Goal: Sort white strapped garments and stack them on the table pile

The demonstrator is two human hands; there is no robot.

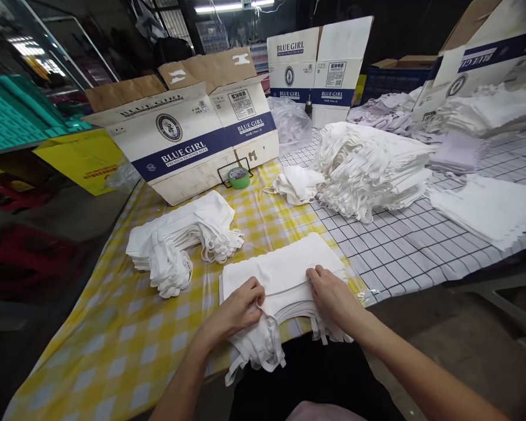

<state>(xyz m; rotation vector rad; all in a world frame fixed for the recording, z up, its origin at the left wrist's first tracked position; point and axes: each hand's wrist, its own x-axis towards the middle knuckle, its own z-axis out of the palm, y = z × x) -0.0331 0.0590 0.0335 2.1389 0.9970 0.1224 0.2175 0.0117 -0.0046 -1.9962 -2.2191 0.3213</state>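
A stack of white cloth bags (284, 275) lies at the near edge of the table, its handles hanging over the edge. My left hand (241, 307) is closed, pinching the stack's near left edge by the handles. My right hand (331, 295) rests on the stack's right side with its fingers curled over the top bag's edge. A second pile of folded white bags (179, 234) sits to the left on the yellow checked tablecloth (114, 327).
A large heap of white bags (368, 164) lies behind on the grey checked cloth (421, 245). Blue Girl cartons (188, 140) stand at the back, one (319, 70) further right. A green tape roll (239, 177) sits by the carton. Flat white sheets (491, 207) lie right.
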